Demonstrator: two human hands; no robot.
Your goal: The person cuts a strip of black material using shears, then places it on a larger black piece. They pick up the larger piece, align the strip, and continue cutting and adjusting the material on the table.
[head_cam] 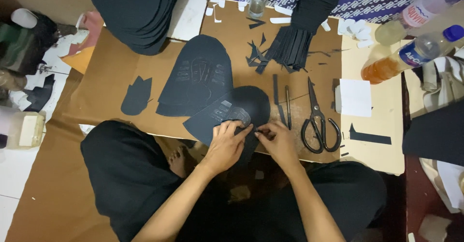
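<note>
Scissors (320,121) right of the cut sheet (232,111), on cardboard (111,78)

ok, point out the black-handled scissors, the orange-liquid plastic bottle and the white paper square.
black-handled scissors (316,112): head view, on the pivot.
orange-liquid plastic bottle (384,68): head view, on the orange lower body.
white paper square (355,97): head view, at its centre.

One head-worn camera looks steeply down, close over the lap and cardboard sheet (121,82).
</note>
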